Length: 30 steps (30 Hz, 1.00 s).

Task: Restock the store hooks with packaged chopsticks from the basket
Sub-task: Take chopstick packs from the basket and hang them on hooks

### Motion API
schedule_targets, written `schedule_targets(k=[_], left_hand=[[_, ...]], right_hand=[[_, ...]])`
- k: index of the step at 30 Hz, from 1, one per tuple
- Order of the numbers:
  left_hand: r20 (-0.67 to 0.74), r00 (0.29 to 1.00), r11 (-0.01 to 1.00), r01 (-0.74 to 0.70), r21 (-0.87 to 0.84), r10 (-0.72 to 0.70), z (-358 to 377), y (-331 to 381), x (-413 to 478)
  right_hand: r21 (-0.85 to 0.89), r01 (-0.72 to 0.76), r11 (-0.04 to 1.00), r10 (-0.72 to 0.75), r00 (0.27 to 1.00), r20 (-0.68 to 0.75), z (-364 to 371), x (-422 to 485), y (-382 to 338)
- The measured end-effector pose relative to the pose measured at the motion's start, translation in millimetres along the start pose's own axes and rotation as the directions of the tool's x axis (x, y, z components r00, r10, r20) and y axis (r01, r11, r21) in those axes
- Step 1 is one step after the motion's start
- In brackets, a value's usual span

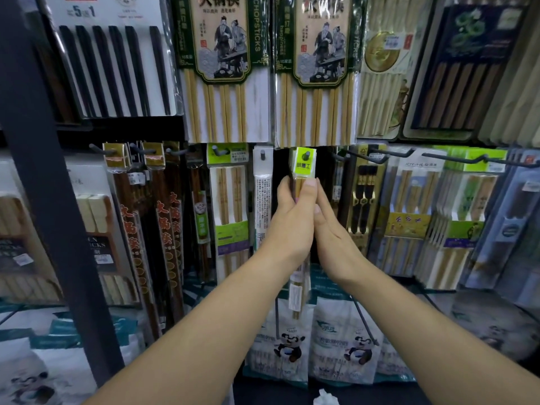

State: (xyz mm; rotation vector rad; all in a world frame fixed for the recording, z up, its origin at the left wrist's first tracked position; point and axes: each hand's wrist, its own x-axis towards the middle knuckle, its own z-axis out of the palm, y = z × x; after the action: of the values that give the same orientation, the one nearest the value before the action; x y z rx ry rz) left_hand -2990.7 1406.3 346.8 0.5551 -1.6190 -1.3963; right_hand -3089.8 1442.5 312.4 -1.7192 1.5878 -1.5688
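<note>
Hook [306, 154]: carrying the chopstick pack [304, 168] by its green header card.
Pack look: narrow clear sleeve holding pale wooden sticks, hanging mid-rack.
Left hand [292, 217]: gripping the pack below the header.
Right hand [336, 235]: pressing straight fingers against it.

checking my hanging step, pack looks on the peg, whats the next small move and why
Probably slide the green-topped pack back along the hook and release: the hook's tip already shows through the pack's hole, while the left hand grips it and the right hand touches it.
</note>
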Motion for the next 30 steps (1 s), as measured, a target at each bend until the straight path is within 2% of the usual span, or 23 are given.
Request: schedule_targets(k=[6,18,24,30], left_hand=[[0.008,1.000,0.997,0.013,-0.074,-0.012,3,-12,16],[-0.013,0.996,0.985,0.086,-0.150,-0.089,4,-20,45],[0.004,0.997,0.981,0.078,-0.178,-0.078,1,-26,40],[0.076,0.989,0.976,0.142,-0.164,-0.131,-4,-39,8]], right_hand=[[-0.076,0.026,0.997,-0.026,1.000,0.007,4,15,10],[0.036,-0.019,0.999,0.019,1.000,-0.008,11,42,31],[-0.043,-0.007,0.999,0.010,0.997,0.076,13,33,39],[-0.024,-0.134,0.991,0.135,0.990,0.052,8,-6,43]])
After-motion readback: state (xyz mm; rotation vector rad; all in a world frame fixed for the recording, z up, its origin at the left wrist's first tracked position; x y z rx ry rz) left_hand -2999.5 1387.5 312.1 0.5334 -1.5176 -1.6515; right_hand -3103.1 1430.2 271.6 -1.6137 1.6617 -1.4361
